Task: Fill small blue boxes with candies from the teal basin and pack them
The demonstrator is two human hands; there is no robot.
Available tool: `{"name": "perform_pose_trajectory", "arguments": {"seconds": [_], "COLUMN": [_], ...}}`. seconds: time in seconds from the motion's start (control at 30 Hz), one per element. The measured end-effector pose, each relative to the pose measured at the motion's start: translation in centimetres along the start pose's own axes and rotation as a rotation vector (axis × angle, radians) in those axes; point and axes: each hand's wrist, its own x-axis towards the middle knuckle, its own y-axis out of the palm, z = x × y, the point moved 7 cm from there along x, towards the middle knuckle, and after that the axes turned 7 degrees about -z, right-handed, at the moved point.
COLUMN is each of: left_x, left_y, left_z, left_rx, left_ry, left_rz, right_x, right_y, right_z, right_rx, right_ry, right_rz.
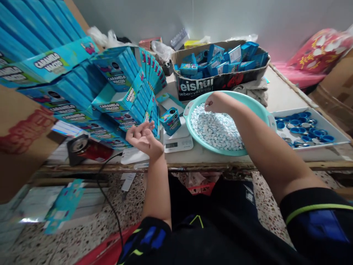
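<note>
My right hand (216,102) reaches over the turquoise basin (234,151), its fingertips pinched together just above the small white and pale blue candies (216,130). Whatever those fingers may hold is too small to make out. To the left, my left hand (145,141) is palm up with its fingers loosely bent and apart, holding nothing. Beside it, a small blue box (170,122) with a hole in its top stands on a white digital scale (180,144). Blue candy display boxes (121,99) are stacked just behind my left hand.
Behind the basin stands a cardboard carton (195,86) full of blue packs. A white tray (317,148) of blue caps lies at right. A dark red can (89,147) and a black cable (110,206) are at left. The table's front edge (209,165) runs before me.
</note>
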Motion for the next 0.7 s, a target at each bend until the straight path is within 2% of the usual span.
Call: {"name": "perform_pose_trajectory", "arguments": {"seconds": [0.2, 0.27, 0.33, 0.4, 0.43, 0.5, 0.53, 0.57, 0.63, 0.7], "left_x": [0.2, -0.1, -0.6, -1.3, -1.9, -4.1, -5.6, -7.0, -9.8, -11.7], "left_y": [-1.4, -1.8, -1.2, 1.8, 4.4, 10.1, 12.8, 14.9, 17.8, 18.9], "left_z": [-0.1, -0.4, -1.7, -3.9, -5.3, -7.9, -9.1, -9.9, -10.4, -10.6], "left_rx": [-0.032, 0.014, 0.109, 0.194, 0.217, 0.249, 0.306, 0.420, 0.675, 0.806], "left_ry": [0.035, 0.095, 0.197, 0.308, 0.350, 0.372, 0.392, 0.398, 0.352, 0.316], "left_rz": [-0.135, -0.193, -0.187, -0.007, 0.179, 0.623, 0.837, 0.997, 1.297, 1.441], "right_x": [-0.7, -0.6, -0.3, 0.2, 0.5, 1.2, 1.5, 1.7, 2.1, 2.3], "right_y": [-1.1, -0.9, -0.3, 0.6, 1.1, 2.0, 2.4, 2.7, 3.0, 3.2], "right_z": [1.1, 0.8, 0.1, -0.9, -1.6, -2.9, -3.6, -4.3, -5.7, -6.9], "right_rx": [-0.005, -0.029, -0.031, 0.011, 0.041, 0.102, 0.129, 0.149, 0.171, 0.192], "right_ry": [0.066, 0.099, 0.137, 0.164, 0.180, 0.201, 0.206, 0.212, 0.223, 0.253], "right_rz": [-0.069, -0.059, -0.024, 0.019, 0.035, 0.052, 0.055, 0.057, 0.052, 0.043]}}
